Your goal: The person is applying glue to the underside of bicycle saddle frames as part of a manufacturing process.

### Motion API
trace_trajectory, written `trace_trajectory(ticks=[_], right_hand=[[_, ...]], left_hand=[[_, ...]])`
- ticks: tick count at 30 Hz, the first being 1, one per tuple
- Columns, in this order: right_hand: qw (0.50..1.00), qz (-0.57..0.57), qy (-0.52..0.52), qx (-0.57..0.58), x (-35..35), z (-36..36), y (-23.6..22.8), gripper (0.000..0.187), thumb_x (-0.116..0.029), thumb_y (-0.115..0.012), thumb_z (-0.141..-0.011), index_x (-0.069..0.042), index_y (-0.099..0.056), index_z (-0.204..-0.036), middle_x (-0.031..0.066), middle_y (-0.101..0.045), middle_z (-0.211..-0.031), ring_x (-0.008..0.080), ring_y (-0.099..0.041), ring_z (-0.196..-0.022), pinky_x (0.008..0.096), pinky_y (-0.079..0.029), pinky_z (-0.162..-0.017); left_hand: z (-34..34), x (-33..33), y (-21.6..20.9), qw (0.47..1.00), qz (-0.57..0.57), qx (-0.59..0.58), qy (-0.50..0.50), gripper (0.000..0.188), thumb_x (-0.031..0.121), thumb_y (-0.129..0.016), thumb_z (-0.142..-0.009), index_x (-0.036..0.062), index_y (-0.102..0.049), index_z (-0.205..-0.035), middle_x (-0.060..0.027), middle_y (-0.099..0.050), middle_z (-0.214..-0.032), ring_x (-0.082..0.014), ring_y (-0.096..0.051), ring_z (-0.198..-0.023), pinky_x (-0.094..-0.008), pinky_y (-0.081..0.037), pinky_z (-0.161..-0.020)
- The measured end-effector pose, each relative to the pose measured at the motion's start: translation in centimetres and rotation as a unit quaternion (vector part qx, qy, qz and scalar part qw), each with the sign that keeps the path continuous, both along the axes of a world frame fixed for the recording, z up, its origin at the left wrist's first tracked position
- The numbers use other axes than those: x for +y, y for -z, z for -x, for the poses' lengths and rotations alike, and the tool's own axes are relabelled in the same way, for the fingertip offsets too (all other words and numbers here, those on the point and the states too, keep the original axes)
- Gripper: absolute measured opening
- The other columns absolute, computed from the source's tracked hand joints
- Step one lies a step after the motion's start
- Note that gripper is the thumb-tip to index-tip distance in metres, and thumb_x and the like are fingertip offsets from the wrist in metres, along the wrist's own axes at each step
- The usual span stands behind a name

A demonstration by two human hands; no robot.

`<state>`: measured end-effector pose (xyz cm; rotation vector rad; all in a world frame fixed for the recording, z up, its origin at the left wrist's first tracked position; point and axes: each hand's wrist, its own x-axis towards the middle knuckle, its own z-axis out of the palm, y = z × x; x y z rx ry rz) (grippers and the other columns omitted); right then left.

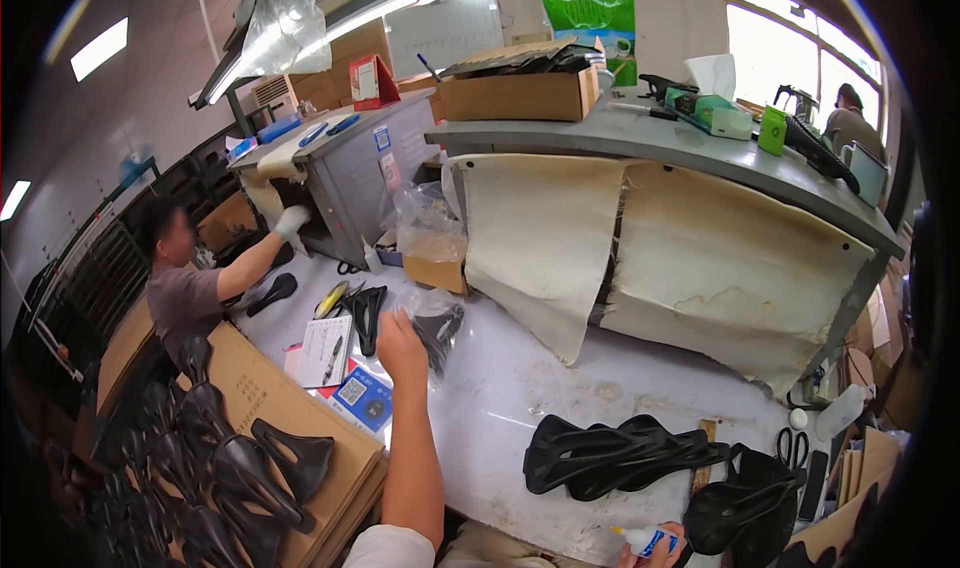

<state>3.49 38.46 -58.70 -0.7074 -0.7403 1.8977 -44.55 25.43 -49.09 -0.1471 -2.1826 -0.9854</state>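
My left hand (402, 350) reaches forward over the white table, its fingers bent together at the edge of a clear plastic bag (440, 313). Dark pieces show through that bag. Low at the front, my right hand (668, 548) is closed round a small white bottle (645, 540) with a blue label, partly cut off by the frame's edge. Just beyond it lies a row of overlapping black bicycle saddle shells (620, 455). More black shells (740, 503) are piled to the right of the bottle. Another black shell (367, 318) rests left of the bag.
Black saddle shells (250, 478) cover stacked cardboard (255, 378) at left. A notebook (325, 350) with a pen and a blue card (362, 398) lie beside my left forearm. Scissors (792, 448) lie at right. A gloved co-worker (190, 278) reaches toward a grey cabinet (350, 183). Cloth flaps (540, 238) hang beneath a shelf.
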Motion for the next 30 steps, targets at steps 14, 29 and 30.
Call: trace_trajectory(ticks=[14,29,30], right_hand=[[0.864,-0.380,0.085,-0.319,0.0,-1.3,0.3,0.027,-0.004,-0.067,-0.082,0.003,-0.062,-0.108,0.0189,-0.055,-0.102,0.0300,-0.055,-0.096,0.0378,-0.050,-0.074],[0.996,0.079,0.049,-0.004,-0.4,-1.5,1.2,0.022,-0.014,-0.058,-0.096,-0.006,-0.056,-0.116,0.0090,-0.056,-0.107,0.0134,-0.050,-0.066,0.0221,-0.038,-0.045],[0.972,-0.183,0.055,-0.133,-0.4,-1.9,1.2,0.023,-0.007,-0.056,-0.093,-0.004,-0.057,-0.115,0.0116,-0.055,-0.110,0.0149,-0.051,-0.069,0.0222,-0.040,-0.047]], left_hand=[[-3.1,0.4,-26.3,0.862,-0.362,0.195,0.296,0.028,0.015,-0.056,-0.101,0.0027,-0.061,-0.125,-0.0043,-0.067,-0.085,-0.0081,-0.059,-0.063,-0.0237,-0.046,-0.054],[-37.3,-27.6,29.9,0.836,0.330,-0.387,0.208,0.039,0.028,-0.050,-0.102,0.0025,-0.056,-0.130,-0.0194,-0.068,-0.106,-0.0283,-0.066,-0.093,-0.0386,-0.052,-0.080],[-38.4,-28.1,29.8,0.830,0.326,-0.397,0.216,0.034,0.026,-0.051,-0.101,0.0026,-0.057,-0.125,-0.0188,-0.068,-0.103,-0.0285,-0.066,-0.090,-0.0384,-0.051,-0.077]])
